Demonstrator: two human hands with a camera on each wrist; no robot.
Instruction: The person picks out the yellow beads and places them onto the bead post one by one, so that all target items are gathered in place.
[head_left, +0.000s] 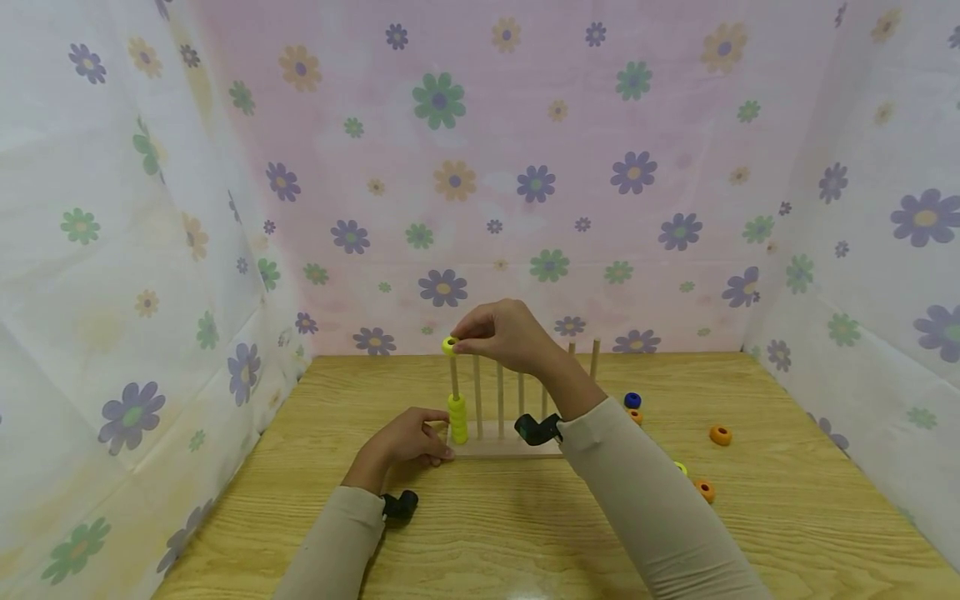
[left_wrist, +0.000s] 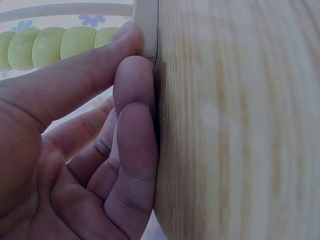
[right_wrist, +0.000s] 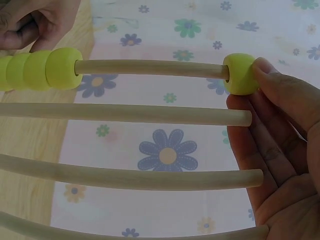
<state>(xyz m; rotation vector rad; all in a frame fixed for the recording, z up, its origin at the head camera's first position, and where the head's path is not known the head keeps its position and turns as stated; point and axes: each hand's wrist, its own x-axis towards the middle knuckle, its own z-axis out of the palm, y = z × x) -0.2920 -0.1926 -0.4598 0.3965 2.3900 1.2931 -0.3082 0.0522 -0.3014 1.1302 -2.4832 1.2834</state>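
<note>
A wooden peg rack [head_left: 501, 448] stands on the table, a row of upright pegs rising from its flat base. On its leftmost peg sits a stack of several yellow beads [head_left: 457, 421]. My right hand [head_left: 510, 337] pinches another yellow bead [right_wrist: 241, 74] between thumb and fingers. The tip of that same peg [right_wrist: 150, 67] enters this bead's hole, with bare peg between it and the stack. Down at the left end of the base, my left hand [head_left: 405, 437] grips the wood; its thumb [left_wrist: 95, 65] lies along the edge beside the stack and the other fingers are curled close to the tabletop.
Right of the rack lie a blue bead [head_left: 632, 400], orange beads [head_left: 720, 435] and a yellow bead [head_left: 680, 468] partly hidden by the right sleeve. Another orange bead [head_left: 704, 490] is nearer me. Flowered cloth [head_left: 480, 167] encloses the table at the back and sides.
</note>
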